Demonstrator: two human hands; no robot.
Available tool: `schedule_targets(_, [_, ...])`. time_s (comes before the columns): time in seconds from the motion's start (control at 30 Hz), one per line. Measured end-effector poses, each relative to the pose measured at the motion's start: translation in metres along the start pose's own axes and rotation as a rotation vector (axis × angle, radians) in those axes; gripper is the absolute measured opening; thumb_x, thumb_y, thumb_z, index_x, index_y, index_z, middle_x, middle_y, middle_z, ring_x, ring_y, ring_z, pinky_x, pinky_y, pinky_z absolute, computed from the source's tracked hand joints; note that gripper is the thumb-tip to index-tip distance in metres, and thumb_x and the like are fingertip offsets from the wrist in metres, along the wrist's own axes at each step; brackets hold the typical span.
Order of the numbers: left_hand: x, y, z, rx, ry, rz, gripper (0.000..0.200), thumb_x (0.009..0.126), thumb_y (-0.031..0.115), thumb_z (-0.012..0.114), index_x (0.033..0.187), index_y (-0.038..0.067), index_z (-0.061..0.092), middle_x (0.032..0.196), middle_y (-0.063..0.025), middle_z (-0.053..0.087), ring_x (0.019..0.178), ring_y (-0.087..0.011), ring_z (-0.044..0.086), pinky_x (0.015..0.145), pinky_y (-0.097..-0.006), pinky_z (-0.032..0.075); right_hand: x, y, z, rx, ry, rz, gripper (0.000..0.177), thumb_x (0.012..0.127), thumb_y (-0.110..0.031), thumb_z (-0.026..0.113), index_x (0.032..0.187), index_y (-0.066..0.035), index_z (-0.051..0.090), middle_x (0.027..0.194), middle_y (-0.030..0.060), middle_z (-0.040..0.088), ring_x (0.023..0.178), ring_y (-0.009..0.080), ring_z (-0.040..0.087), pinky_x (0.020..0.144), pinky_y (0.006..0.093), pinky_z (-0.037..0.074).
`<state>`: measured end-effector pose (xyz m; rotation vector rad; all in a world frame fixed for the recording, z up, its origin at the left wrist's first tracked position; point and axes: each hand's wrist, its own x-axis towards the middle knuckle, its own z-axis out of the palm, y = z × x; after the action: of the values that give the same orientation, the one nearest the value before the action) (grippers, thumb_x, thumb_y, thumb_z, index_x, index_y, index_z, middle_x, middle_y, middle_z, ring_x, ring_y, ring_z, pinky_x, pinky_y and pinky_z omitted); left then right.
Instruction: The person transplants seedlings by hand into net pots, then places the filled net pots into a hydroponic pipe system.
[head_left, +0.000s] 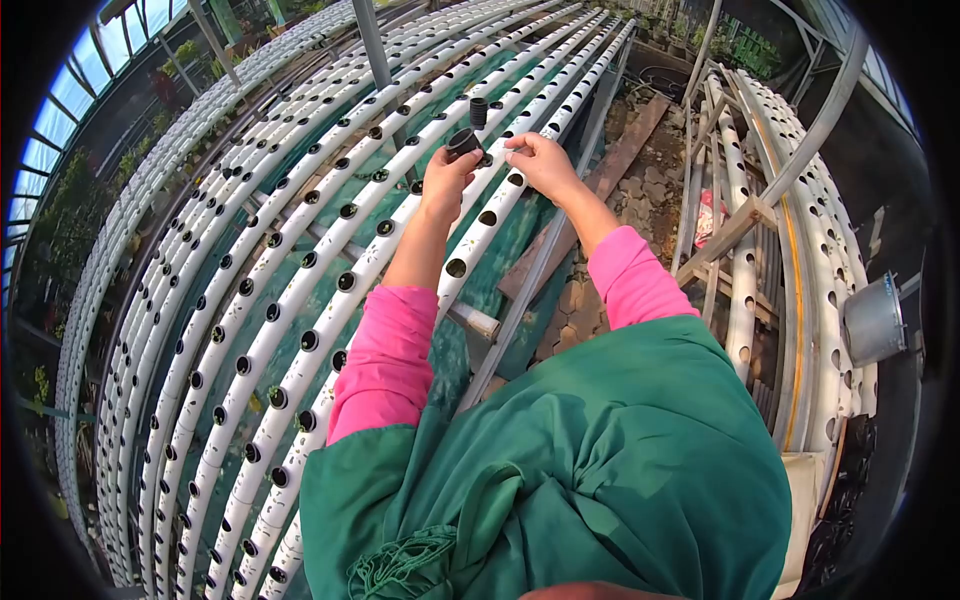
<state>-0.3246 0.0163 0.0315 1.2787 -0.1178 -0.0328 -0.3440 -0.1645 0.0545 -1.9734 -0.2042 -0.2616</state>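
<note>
My left hand [449, 180] is closed around a small black plastic pot [463, 142], its mouth tilted up. A stack of similar black pots [478, 108] stands just beyond it on the white pipes. To the right, my right hand [545, 165] hovers over a white pipe [483, 235] with round holes. Its thumb and fingertips are pinched together beside the pot; whatever may be between them is too small to make out. A dark hole in the pipe shows between the two hands.
Long rows of white pipes with holes [300, 270] fill the left, several holding black pots. A metal post [371, 45] rises among them. On the right are a wooden plank [630, 150], a paved path, a wooden frame [735, 225], more pipes and a metal bucket [874, 320].
</note>
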Motion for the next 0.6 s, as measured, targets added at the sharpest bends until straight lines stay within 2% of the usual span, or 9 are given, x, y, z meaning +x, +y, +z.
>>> schedule_targets(0.1, [0.043, -0.008, 0.012, 0.117, 0.021, 0.028, 0.036, 0.078, 0.017, 0.073, 0.105, 0.002, 0.055, 0.09, -0.0047, 0.062, 0.078, -0.0107, 0.055, 0.068, -0.025, 0.042, 0.034, 0.004, -0.008, -0.031, 0.016, -0.012, 0.033, 0.08, -0.017, 0.067, 0.111, -0.008, 0.062, 0.079, 0.0042, 0.062, 0.069, 0.0139, 0.058, 0.064, 0.0298, 0.046])
schedule_targets(0.17, [0.053, -0.008, 0.023, 0.083, 0.002, 0.065, 0.034, 0.077, 0.011, 0.071, 0.105, 0.0, 0.055, 0.093, -0.0074, 0.063, 0.081, -0.0137, 0.058, 0.07, -0.0268, 0.044, 0.054, 0.015, -0.011, -0.017, 0.014, -0.099, 0.042, 0.079, -0.014, 0.065, 0.121, -0.014, 0.058, 0.081, 0.0043, 0.062, 0.066, 0.0136, 0.056, 0.062, 0.0293, 0.046])
schedule_targets(0.23, [0.071, -0.019, 0.024, 0.102, -0.019, 0.034, 0.034, 0.077, 0.008, 0.071, 0.107, -0.001, 0.056, 0.095, -0.0084, 0.064, 0.084, -0.0152, 0.06, 0.075, -0.0289, 0.045, 0.079, 0.033, -0.01, 0.004, -0.051, -0.138, 0.046, 0.079, -0.011, 0.062, 0.124, -0.018, 0.057, 0.084, 0.0055, 0.062, 0.067, 0.0138, 0.057, 0.062, 0.0294, 0.047])
schedule_targets(0.3, [0.09, -0.031, 0.022, 0.224, 0.017, 0.041, 0.037, 0.077, 0.007, 0.07, 0.111, 0.001, 0.057, 0.097, -0.0083, 0.064, 0.086, -0.0159, 0.061, 0.076, -0.0302, 0.046, 0.097, 0.041, -0.007, -0.08, -0.096, -0.145, 0.047, 0.08, -0.008, 0.058, 0.125, -0.023, 0.057, 0.088, 0.0083, 0.062, 0.073, 0.017, 0.061, 0.067, 0.0301, 0.049])
schedule_targets(0.37, [0.106, -0.041, 0.018, 0.338, 0.062, 0.047, 0.038, 0.077, 0.008, 0.071, 0.112, 0.002, 0.057, 0.1, -0.0084, 0.064, 0.088, -0.0158, 0.061, 0.075, -0.03, 0.047, 0.112, 0.048, -0.001, -0.067, -0.164, -0.134, 0.043, 0.081, -0.006, 0.057, 0.121, -0.019, 0.059, 0.088, 0.0085, 0.063, 0.076, 0.0182, 0.061, 0.071, 0.0309, 0.05])
schedule_targets(0.43, [0.119, -0.048, 0.016, 0.393, 0.107, 0.054, 0.037, 0.077, 0.01, 0.072, 0.11, 0.002, 0.058, 0.1, -0.0084, 0.065, 0.087, -0.0155, 0.062, 0.073, -0.0294, 0.048, 0.132, 0.065, 0.006, -0.046, -0.243, -0.2, 0.03, 0.081, -0.009, 0.058, 0.111, -0.011, 0.063, 0.086, 0.0082, 0.065, 0.08, 0.0202, 0.062, 0.075, 0.0326, 0.05])
schedule_targets(0.5, [0.132, -0.054, 0.015, 0.406, 0.103, 0.086, 0.036, 0.076, 0.013, 0.073, 0.108, 0.002, 0.06, 0.098, -0.0082, 0.065, 0.083, -0.0155, 0.063, 0.071, -0.0292, 0.049, 0.148, 0.076, 0.007, -0.105, -0.295, -0.1, 0.027, 0.081, -0.012, 0.06, 0.108, -0.009, 0.064, 0.089, 0.0088, 0.066, 0.081, 0.0212, 0.063, 0.075, 0.0332, 0.05])
schedule_targets(0.53, [0.135, -0.05, 0.021, 0.477, 0.127, 0.088, 0.036, 0.076, 0.014, 0.074, 0.107, 0.002, 0.061, 0.095, -0.0075, 0.066, 0.081, -0.0157, 0.064, 0.069, -0.0289, 0.049, 0.158, 0.085, 0.007, -0.123, -0.286, -0.176, 0.024, 0.082, -0.006, 0.061, 0.106, -0.006, 0.063, 0.09, 0.0067, 0.066, 0.078, 0.015, 0.061, 0.072, 0.0302, 0.05])
schedule_targets(0.6, [0.156, -0.064, 0.026, 0.497, 0.141, 0.077, 0.037, 0.076, 0.015, 0.074, 0.108, 0.002, 0.061, 0.096, -0.0074, 0.066, 0.081, -0.016, 0.064, 0.069, -0.0293, 0.049, 0.182, 0.106, 0.005, -0.093, -0.32, -0.181, 0.018, 0.08, -0.007, 0.064, 0.098, -0.005, 0.063, 0.084, 0.0056, 0.065, 0.074, 0.0142, 0.06, 0.069, 0.0296, 0.049])
